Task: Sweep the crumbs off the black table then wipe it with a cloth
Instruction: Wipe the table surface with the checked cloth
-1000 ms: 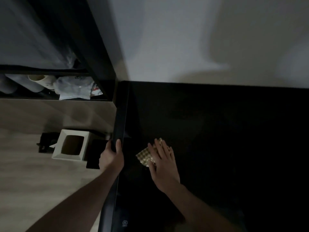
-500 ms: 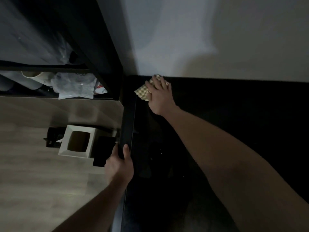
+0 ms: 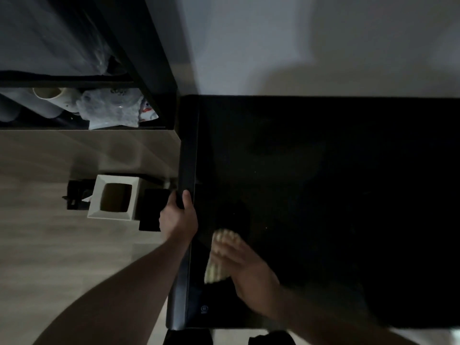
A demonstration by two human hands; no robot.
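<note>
The black table [image 3: 323, 195] fills the right half of the view, its glossy top dark. A yellow checked cloth [image 3: 216, 266] lies flat near the table's front left edge. My right hand [image 3: 245, 267] presses down on it with straight fingers; the hand and cloth are motion-blurred. My left hand [image 3: 178, 216] grips the table's left edge, thumb on top and fingers curled under. A few tiny pale specks [image 3: 255, 172] dot the middle of the tabletop.
A white square bin [image 3: 113, 197] with an open top stands on the wood floor left of the table, black objects [image 3: 76, 197] beside it. A dark shelf unit [image 3: 99, 105] at the upper left holds a mug and a plastic bag. A pale wall runs behind the table.
My right hand has dragged the cloth from the table's far left corner back along the left side to the front. My left hand keeps its grip on the edge.
</note>
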